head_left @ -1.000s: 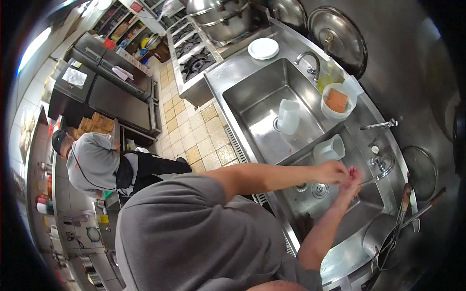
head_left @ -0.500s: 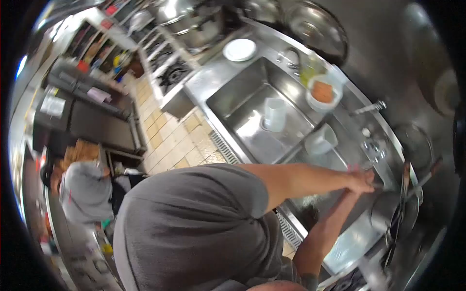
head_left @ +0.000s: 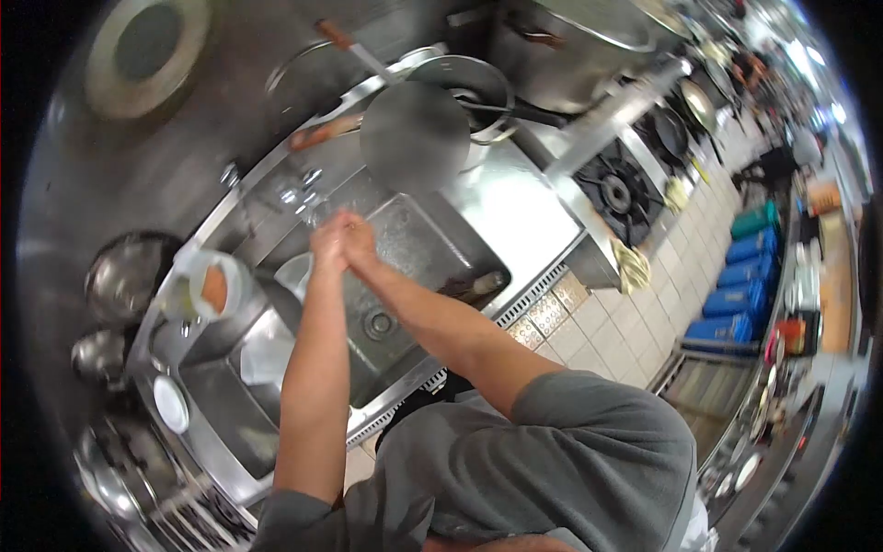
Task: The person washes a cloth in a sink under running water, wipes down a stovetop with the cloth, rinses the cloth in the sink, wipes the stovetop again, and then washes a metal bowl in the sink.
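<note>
My left hand [head_left: 328, 241] and my right hand [head_left: 359, 241] are pressed together, fingers closed around each other, over the right basin of a steel sink [head_left: 368, 359]. The fingers are blurred, and anything between the palms is hidden. Just beyond them, metal taps [head_left: 299, 195] stand at the back of the sink. A translucent white container [head_left: 292, 274] is partly hidden behind my left forearm. In the basin's right corner lies a brush-like thing [head_left: 478, 283], too unclear to name. The basin floor looks wet.
A white tub [head_left: 237, 290] with an orange sponge-like block [head_left: 213, 289] stands on the left ledge. A translucent container [head_left: 265, 359] sits in the left basin. Beyond the right basin are a blurred round grey disc [head_left: 416, 136] and a pot [head_left: 460, 78]. A burner [head_left: 616, 189] is farther right.
My view has swung to the right, bringing the burner and blue bins into sight. The co-worker in grey at the left has left the view. My hands remain together over the sink.
</note>
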{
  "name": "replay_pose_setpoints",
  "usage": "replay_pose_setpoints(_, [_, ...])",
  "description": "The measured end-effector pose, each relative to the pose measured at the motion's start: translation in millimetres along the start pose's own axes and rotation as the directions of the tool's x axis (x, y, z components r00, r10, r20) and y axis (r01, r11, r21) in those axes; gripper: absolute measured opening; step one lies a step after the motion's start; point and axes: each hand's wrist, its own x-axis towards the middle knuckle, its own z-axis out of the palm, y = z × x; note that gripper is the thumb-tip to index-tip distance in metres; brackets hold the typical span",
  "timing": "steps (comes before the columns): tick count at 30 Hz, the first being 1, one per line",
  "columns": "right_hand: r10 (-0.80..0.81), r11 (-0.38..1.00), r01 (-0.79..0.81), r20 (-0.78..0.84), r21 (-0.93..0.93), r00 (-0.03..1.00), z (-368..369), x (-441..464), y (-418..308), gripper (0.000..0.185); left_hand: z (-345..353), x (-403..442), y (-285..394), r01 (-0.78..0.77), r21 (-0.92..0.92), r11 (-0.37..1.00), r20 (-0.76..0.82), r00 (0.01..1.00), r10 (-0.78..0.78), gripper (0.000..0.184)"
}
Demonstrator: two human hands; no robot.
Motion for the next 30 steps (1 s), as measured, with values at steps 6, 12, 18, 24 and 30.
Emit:
replay_pose_setpoints(6, [-0.36,0.789,0.409,0.195,-0.458,0.912,-35.9,-23.3,-82.6,0.025,20.9,-29.6,45.8,0.185,0.04,0.982,0.222,0.957,-0.189,0.033])
replay_pose_setpoints(12, [-0.055,0.489,0.229,0.232,-0.842,0.971,-210.0,-42.7,-78.9,0.037,13.5,-27.6,4.7,0.24,0.302,0.923,-0.01,0.969,-0.249,0.025])
replay_pose_setpoints(18, [-0.488,0.095,-0.592,-0.556,-0.8,0.673,-532.0,-93.2,-135.5,0.04,-3.6,-16.6,1.9,0.229,0.229,0.946,0.091,0.963,-0.255,0.019])
replay_pose_setpoints(24, [-0.281,0.129,-0.537,-0.55,-0.834,0.787,-620.1,-120.8,-158.5,0.027,-36.8,-22.5,16.2,0.354,0.068,0.933,0.181,0.915,-0.36,0.029])
replay_pose_setpoints(30, [0.03,0.888,-0.059,-0.07,-0.456,0.997,-329.9,-69.4,-221.1,0.024,-31.6,-45.9,49.6,0.202,-0.072,0.977,0.202,0.962,-0.184,0.034])
